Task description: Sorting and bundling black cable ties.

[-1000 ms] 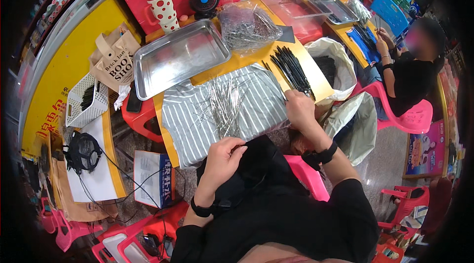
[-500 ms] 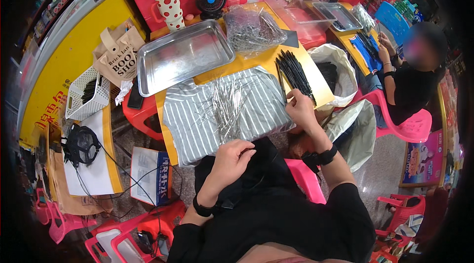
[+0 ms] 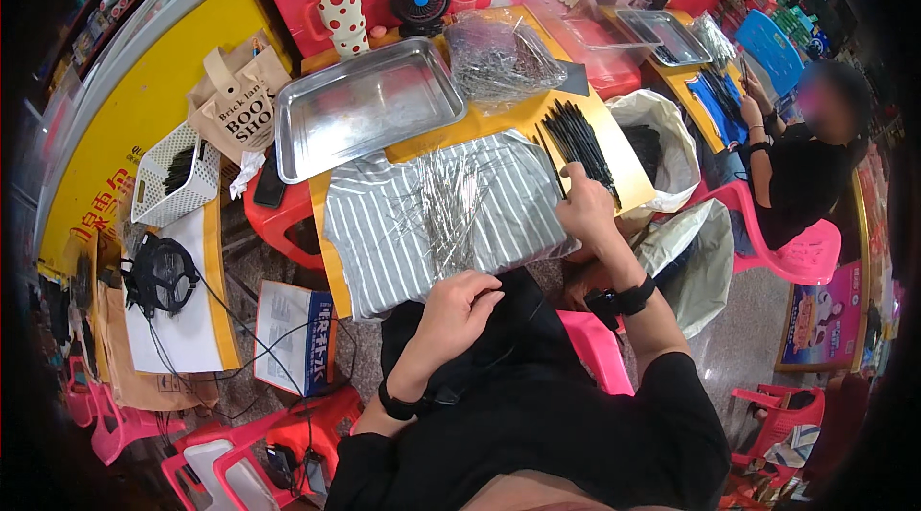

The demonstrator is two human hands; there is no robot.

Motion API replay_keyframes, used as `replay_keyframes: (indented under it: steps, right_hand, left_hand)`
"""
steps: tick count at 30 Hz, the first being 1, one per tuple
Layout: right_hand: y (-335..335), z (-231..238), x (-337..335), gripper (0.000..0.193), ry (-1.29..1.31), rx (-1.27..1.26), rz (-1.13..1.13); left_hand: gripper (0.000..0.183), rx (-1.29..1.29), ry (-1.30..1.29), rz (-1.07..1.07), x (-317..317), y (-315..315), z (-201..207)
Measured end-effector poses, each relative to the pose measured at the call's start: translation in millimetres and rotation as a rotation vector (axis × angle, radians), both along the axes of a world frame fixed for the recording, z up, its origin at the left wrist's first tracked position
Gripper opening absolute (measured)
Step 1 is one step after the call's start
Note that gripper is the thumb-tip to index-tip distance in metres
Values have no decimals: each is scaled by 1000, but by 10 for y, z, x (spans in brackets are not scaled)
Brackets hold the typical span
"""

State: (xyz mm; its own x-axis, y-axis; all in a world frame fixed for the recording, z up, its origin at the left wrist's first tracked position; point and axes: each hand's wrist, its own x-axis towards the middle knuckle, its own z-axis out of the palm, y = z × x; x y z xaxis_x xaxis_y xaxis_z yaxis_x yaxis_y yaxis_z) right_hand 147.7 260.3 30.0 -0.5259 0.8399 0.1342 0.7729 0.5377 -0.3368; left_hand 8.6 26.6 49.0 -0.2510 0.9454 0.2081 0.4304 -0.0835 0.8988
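A bundle of thin silver wire-like pieces (image 3: 451, 213) lies loosely spread on a grey-and-white striped cloth (image 3: 369, 252) over the table in front of me. My left hand (image 3: 459, 314) rests at the cloth's near edge, thumb and fingers closed together; what they hold, if anything, cannot be made out. At the cloth's right edge, my right hand (image 3: 588, 211) is closed by the lower end of a thin black stick (image 3: 550, 161), which it seems to pinch. A pile of similar black sticks (image 3: 582, 148) lies just beyond that hand, on the yellow tabletop.
Behind the cloth are a metal tray (image 3: 369, 108), a plastic bag of wire pieces (image 3: 504, 60), a small fan (image 3: 420, 4) and a dotted tumbler (image 3: 339, 12). White sacks (image 3: 672, 142) stand to the right, near another person (image 3: 815, 156). A white basket (image 3: 173, 180) is at left.
The view has shifted slightly. My right hand has turned a little, its fingertips rising beside the black stick. The left hand stays almost where it was.
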Motion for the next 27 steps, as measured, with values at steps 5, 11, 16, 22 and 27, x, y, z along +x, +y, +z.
replay_keyframes:
  steps: [5, 11, 16, 22, 27]
  right_hand:
    - [-25, 61, 173, 40, 322, -115, 34]
    - [-514, 320, 167, 33, 1085, -829, 81]
    - [-1014, 62, 68, 27, 1115, -1047, 148]
    - [-1245, -9, -85, 13, 965, -921, 256]
    - [-1047, 62, -173, 6, 765, -581, 286]
  left_hand:
    - [14, 17, -5, 12, 3, 1, -23]
    - [26, -249, -706, -112, 44, 269, -214]
    - [38, -274, -1015, -194, 175, 369, -323]
    - [28, -215, -828, -92, 88, 174, -288]
    - [34, -152, -1019, -9, -91, -25, -312]
